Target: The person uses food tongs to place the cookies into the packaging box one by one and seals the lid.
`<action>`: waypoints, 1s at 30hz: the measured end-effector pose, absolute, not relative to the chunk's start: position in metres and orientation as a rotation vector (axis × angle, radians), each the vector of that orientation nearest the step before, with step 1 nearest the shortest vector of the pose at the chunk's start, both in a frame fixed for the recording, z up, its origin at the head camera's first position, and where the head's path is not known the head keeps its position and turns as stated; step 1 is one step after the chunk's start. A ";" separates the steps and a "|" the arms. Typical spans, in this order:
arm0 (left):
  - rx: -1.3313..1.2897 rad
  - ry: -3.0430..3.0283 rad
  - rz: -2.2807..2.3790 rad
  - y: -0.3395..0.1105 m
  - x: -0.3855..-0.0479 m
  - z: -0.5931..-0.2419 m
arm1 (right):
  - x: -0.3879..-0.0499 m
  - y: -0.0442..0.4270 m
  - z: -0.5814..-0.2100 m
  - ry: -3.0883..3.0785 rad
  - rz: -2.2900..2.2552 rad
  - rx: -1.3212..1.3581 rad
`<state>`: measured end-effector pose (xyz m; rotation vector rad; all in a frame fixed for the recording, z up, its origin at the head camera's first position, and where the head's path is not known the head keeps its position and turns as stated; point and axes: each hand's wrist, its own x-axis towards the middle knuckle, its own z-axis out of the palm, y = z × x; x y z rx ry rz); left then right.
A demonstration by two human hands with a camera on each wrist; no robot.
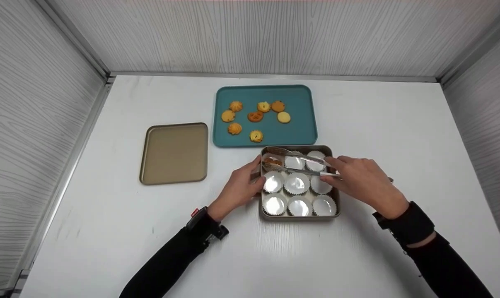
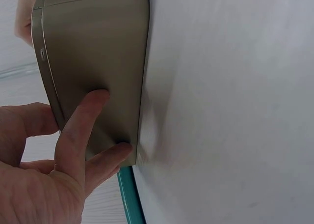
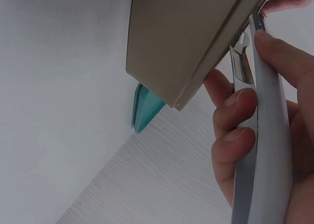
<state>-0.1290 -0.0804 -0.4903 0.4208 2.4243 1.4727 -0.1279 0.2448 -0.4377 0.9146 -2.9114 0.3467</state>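
A gold rectangular tin holds rows of silver-white paper baking cups. My left hand grips the tin's left wall, with fingertips pressed on its outside in the left wrist view. My right hand holds metal tongs, seen in the right wrist view with fingers and thumb curled round the handles. The tong heads lie over the far-left cup, at either side of a brown cookie. Whether they touch it is hard to tell, as the tongs partly cover it.
Behind the tin lies a teal tray with several cookies of different shapes, spread over its left and middle. A gold square lid or shallow tray lies left of the tin. Wood-patterned panels bound the white table.
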 end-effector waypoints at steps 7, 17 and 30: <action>0.372 2.390 1.511 -0.082 -0.130 -0.492 | -0.141 0.259 -0.436 -2.785 0.594 0.833; 0.369 2.334 1.579 -0.085 -0.128 -0.493 | -0.191 0.268 -0.441 -2.789 0.530 0.596; 0.410 2.359 1.584 -0.085 -0.127 -0.497 | -0.227 0.263 -0.457 -2.919 0.464 0.606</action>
